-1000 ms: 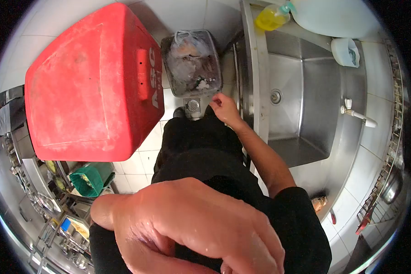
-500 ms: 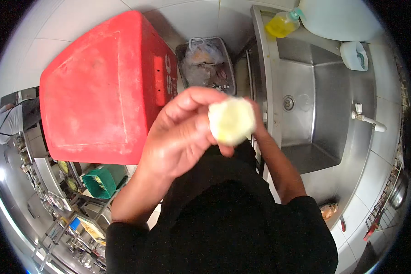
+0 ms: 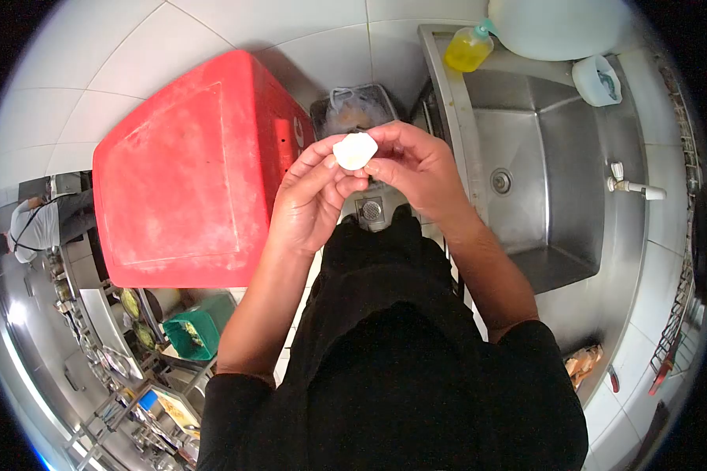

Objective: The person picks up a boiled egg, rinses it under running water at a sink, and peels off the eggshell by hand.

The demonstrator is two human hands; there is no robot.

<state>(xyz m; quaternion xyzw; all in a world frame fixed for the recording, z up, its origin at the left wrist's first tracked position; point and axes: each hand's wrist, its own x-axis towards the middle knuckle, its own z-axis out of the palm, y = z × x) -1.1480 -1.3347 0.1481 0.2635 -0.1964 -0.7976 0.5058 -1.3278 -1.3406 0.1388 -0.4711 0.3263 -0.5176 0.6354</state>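
Note:
A small pale, roundish piece (image 3: 355, 151), whitish with uneven edges, is held up in front of me; I cannot tell exactly what it is, though it looks like peeled food. My left hand (image 3: 313, 192) pinches it from the left, thumb and fingers closed on its edge. From the other side, my right hand (image 3: 418, 166) grips its right edge between thumb and fingers. Below and beyond the hands stands a dark bin (image 3: 386, 98) with a clear plastic bag (image 3: 353, 108) inside, partly hidden by my fingers.
A big red box (image 3: 184, 173) stands on my left. To the right is a steel sink (image 3: 511, 141) with a tap (image 3: 635, 188) and a yellow soap bottle (image 3: 469, 51). A green bin (image 3: 220, 314) sits lower left. Another person (image 3: 38, 228) is at far left. A floor drain (image 3: 370, 210) lies ahead.
The pale piece has moved up and slightly left, away from my face. My right hand, mostly hidden behind it before, now shows gripping its right side. The view has shifted slightly.

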